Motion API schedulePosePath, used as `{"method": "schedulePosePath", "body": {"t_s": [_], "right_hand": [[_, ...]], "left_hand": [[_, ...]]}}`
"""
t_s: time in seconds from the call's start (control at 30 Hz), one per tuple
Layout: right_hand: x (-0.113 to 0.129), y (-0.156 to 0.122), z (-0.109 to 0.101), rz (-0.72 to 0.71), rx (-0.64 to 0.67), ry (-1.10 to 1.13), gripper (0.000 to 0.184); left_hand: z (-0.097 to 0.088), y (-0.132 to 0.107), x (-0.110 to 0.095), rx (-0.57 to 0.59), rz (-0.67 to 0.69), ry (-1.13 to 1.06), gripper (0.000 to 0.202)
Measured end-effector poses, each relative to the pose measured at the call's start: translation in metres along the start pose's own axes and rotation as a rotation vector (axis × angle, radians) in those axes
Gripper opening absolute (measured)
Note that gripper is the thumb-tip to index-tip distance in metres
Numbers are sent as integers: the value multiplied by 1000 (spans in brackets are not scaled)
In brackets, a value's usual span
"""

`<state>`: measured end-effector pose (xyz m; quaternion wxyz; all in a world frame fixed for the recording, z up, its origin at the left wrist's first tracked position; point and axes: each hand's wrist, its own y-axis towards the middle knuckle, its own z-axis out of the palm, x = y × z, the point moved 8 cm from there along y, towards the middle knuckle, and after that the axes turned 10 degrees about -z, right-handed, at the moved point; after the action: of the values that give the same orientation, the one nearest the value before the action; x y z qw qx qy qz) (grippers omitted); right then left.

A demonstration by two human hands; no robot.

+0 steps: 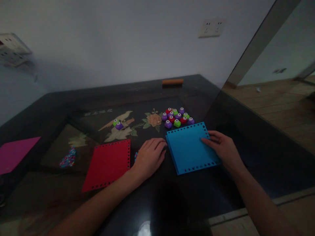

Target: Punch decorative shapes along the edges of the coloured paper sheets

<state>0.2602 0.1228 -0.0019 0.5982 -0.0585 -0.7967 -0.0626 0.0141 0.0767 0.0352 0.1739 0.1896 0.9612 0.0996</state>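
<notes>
Two blue sheets of paper (192, 147), one almost covering the other, have small punched holes along several edges. My right hand (221, 146) pinches their right edge, thumb on top and fingers around the side. My left hand (152, 152) rests palm down on the dark table with its fingers stretched out, fingertips close to the blue paper's left edge. Some tiny coloured paper bits (136, 156) show beside that hand, partly hidden by it. Left of it lies a red sheet of paper (112, 162) with punched holes along its edges.
Several small red, green and purple craft punches (177, 117) are grouped behind the blue paper. Two more punches (118, 124) stand farther left. A heap of paper bits (69, 158), a magenta sheet (18, 154) and a brown roll (172, 82) lie on the glossy table (197, 203).
</notes>
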Motion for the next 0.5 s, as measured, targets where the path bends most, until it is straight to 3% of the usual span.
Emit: {"method": "schedulePosePath", "body": {"t_s": [0.27,0.5], "right_hand": [[-11,2,4,22,25,-3,45],[-11,2,6,3,36,-44,43]], "left_hand": [[19,-9,-13,43,87,67,32],[24,-12,-15,60,95,45,34]]}}
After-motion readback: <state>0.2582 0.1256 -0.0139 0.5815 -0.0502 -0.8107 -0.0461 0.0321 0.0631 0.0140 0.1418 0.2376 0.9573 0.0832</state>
